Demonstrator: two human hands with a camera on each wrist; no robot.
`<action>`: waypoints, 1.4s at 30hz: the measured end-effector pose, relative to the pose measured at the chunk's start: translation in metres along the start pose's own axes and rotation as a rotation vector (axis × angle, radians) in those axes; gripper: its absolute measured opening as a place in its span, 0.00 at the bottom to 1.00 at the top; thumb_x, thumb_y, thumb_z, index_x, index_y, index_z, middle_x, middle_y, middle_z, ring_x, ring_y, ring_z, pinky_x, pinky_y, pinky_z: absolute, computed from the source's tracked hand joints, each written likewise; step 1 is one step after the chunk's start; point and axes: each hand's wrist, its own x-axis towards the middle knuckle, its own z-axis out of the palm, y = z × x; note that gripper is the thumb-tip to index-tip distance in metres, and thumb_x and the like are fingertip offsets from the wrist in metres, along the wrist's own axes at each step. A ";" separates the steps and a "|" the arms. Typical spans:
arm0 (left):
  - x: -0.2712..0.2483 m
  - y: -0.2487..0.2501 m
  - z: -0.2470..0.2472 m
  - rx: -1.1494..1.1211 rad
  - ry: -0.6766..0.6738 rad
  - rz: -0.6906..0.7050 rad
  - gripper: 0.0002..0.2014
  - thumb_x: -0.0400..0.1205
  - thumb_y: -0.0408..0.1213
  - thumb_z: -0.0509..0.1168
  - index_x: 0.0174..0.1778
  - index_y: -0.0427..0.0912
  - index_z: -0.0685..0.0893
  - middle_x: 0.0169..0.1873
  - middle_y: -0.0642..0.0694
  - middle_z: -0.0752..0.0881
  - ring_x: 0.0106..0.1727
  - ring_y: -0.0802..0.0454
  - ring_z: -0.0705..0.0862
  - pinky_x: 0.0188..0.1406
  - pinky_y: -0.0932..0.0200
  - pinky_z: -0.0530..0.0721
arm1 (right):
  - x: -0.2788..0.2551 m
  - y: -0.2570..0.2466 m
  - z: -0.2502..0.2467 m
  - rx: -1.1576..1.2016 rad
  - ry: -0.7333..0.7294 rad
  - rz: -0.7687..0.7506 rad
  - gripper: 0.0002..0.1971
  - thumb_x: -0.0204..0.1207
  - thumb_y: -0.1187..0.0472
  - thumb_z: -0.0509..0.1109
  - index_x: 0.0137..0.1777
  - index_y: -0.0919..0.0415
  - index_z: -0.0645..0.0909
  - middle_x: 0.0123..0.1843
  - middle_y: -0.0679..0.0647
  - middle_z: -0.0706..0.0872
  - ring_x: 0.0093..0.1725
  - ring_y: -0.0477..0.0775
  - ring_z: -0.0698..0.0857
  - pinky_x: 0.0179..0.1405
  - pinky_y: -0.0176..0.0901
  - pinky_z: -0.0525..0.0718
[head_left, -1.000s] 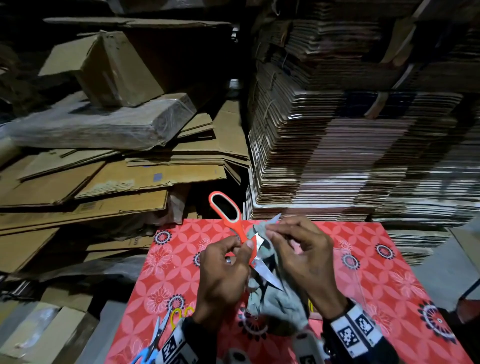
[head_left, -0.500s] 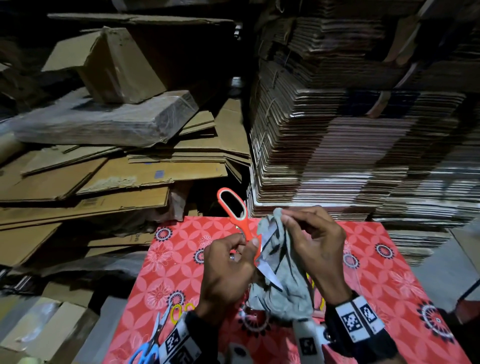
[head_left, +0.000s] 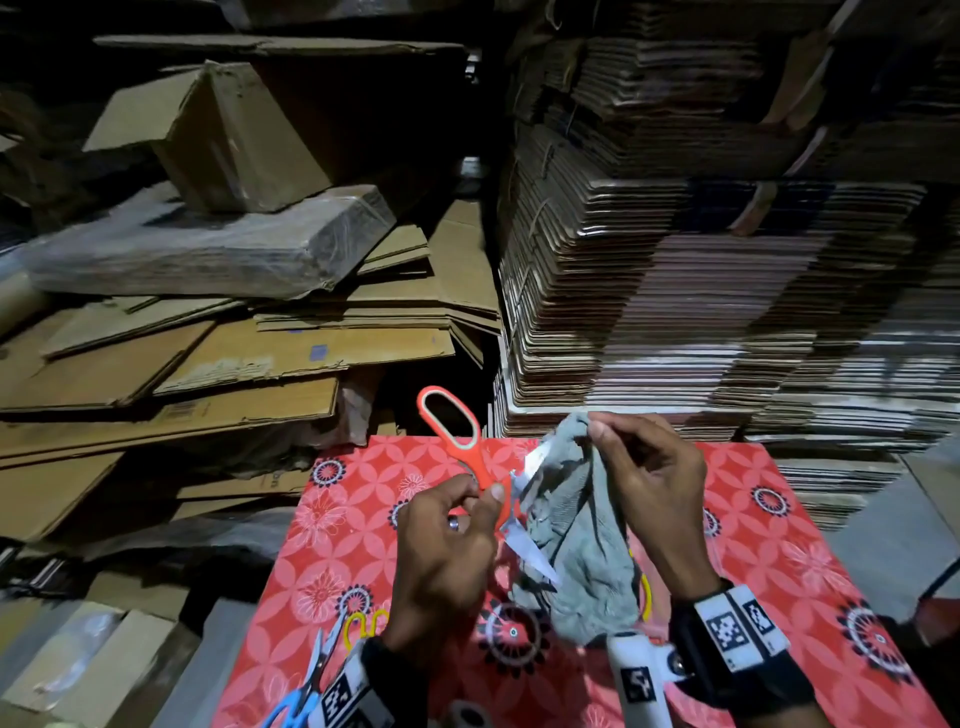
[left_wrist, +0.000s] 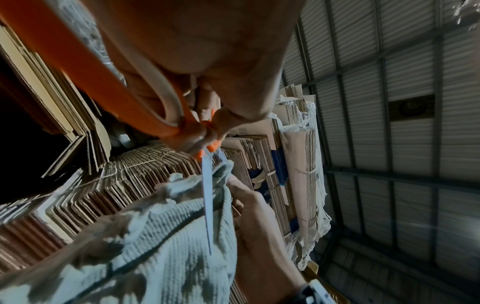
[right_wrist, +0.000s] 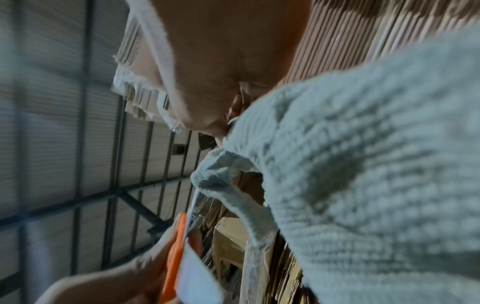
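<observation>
head view: the left hand (head_left: 447, 561) is raised above the red table (head_left: 779, 545), thumb and fingers clamped on the orange scissors (head_left: 470, 460) near the pivot, with the loop handle pointing up and away. the right hand (head_left: 649, 493) pinches the top edge of the grey cloth (head_left: 582, 545), which hangs between both hands and touches the blades. a cardboard stack (head_left: 701, 312) rises just behind the table's far edge. bare table lies right of the hands.

left wrist view: one blade lies across the cloth, its tip free.

right wrist view: blurred. the thumb and a finger nip the cloth's hem, with the scissors below.
</observation>
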 end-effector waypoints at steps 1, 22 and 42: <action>0.001 -0.001 -0.002 -0.032 0.023 -0.016 0.23 0.89 0.36 0.69 0.31 0.33 0.68 0.21 0.43 0.68 0.21 0.52 0.66 0.20 0.60 0.64 | 0.000 0.001 -0.003 0.035 0.001 0.017 0.06 0.79 0.63 0.80 0.53 0.53 0.94 0.49 0.57 0.92 0.50 0.56 0.92 0.51 0.43 0.88; 0.016 -0.002 -0.001 -0.077 0.090 0.119 0.17 0.90 0.36 0.67 0.35 0.34 0.79 0.19 0.33 0.79 0.18 0.46 0.77 0.20 0.54 0.73 | -0.004 -0.037 0.028 -0.054 -0.044 -0.295 0.11 0.68 0.58 0.89 0.48 0.58 0.94 0.48 0.50 0.88 0.49 0.53 0.90 0.44 0.53 0.89; 0.010 -0.014 0.005 -0.005 0.133 0.165 0.22 0.84 0.52 0.70 0.31 0.40 0.78 0.19 0.37 0.74 0.20 0.38 0.74 0.21 0.36 0.81 | -0.011 -0.037 0.034 -0.203 -0.022 -0.428 0.06 0.79 0.70 0.80 0.55 0.66 0.94 0.47 0.56 0.87 0.45 0.52 0.88 0.44 0.43 0.87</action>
